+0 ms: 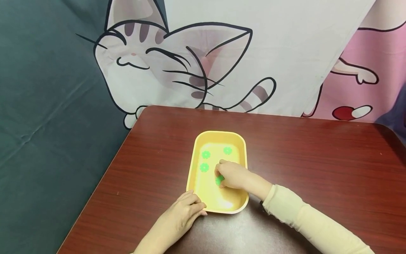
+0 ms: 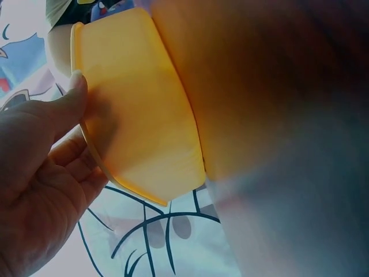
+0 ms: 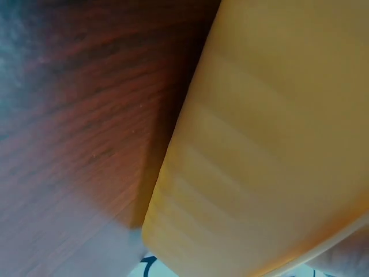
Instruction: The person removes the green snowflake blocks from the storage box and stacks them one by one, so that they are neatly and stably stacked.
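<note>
A yellow plastic tray [image 1: 209, 201] with rounded corners lies on the table. In the head view, my right hand [image 1: 234, 175] reaches over its right wall, thumb and fingers pinching a green flower-shaped disc [image 1: 219, 180] low inside it. Three more such discs rest on the tray floor: two at the left, an upper green disc [image 1: 205, 154] and a lower green disc [image 1: 204, 167], and a third green disc [image 1: 227, 150] at the far right. My left hand [image 1: 184, 213] holds the near left corner, and the left wrist view shows its thumb and fingers gripping the rim.
The dark red wooden table [image 1: 152, 158] extends to both sides of the tray. Behind it hangs a cloth with a cartoon cat [image 1: 149, 81], and a dark green cloth [image 1: 47, 106] covers the left. The tray's outer wall [image 3: 259, 150] fills most of the right wrist view.
</note>
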A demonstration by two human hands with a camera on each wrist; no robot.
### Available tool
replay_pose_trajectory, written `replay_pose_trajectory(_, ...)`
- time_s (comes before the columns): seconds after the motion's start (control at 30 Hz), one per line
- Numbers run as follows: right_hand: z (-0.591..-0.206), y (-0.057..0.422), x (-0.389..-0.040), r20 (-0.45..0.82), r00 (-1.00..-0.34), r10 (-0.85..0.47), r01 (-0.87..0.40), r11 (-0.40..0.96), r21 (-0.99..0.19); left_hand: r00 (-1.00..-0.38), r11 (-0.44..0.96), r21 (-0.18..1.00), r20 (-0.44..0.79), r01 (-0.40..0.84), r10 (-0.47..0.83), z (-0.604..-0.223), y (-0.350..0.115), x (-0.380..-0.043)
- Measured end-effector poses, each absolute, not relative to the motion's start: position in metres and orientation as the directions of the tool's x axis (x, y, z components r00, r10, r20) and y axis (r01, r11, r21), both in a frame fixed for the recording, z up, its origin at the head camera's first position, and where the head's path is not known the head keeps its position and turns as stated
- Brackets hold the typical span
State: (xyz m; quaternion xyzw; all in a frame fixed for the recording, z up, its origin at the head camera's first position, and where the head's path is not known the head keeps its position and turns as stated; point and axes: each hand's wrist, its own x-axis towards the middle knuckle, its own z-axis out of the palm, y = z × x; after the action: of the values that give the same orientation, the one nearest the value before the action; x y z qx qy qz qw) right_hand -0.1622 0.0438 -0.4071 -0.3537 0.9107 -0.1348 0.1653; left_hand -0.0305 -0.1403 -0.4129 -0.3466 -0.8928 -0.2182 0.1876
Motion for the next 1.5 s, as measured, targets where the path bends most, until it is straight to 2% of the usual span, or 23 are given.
replay_pose_trajectory(0.23, -0.415, 0.047, -0.154, -0.029, -0.645, -0.764, -0.711, 0.614, -0.343, -0.7, 0.67, 0.268, 0.477, 0.692, 0.532, -0.414, -0.141, -0.029)
replay_pose_trajectory(0.5, -0.415, 0.046, -0.156, -0.003, -0.581, -0.814, -0.734, 0.525, -0.43, -0.687, 0.668, 0.254, 0.494, 0.7, 0.533, -0.415, -0.139, -0.03)
replay_pose_trajectory(0.9, -0.417, 0.046, -0.163, 0.072, -0.496, -0.865, -0.802, 0.425, -0.421, -0.685, 0.661, 0.266, 0.505, 0.702, 0.525, -0.415, -0.139, -0.03)
replay_pose_trajectory(1.13, -0.417, 0.049, -0.166, 0.107, -0.519, -0.848, -0.758, 0.399, -0.516, -0.688, 0.663, 0.266, 0.503, 0.7, 0.523, -0.414, -0.138, -0.031)
replay_pose_trajectory(1.37, -0.409, 0.057, -0.169, 0.207, -0.558, -0.804, -0.706, 0.329, -0.627, -0.69, 0.663, 0.264, 0.489, 0.701, 0.534, -0.413, -0.137, -0.03)
replay_pose_trajectory(1.5, -0.402, 0.067, -0.169, 0.26, -0.574, -0.777, -0.703, 0.305, -0.642, -0.697, 0.666, 0.269, 0.479, 0.696, 0.534, -0.413, -0.138, -0.029)
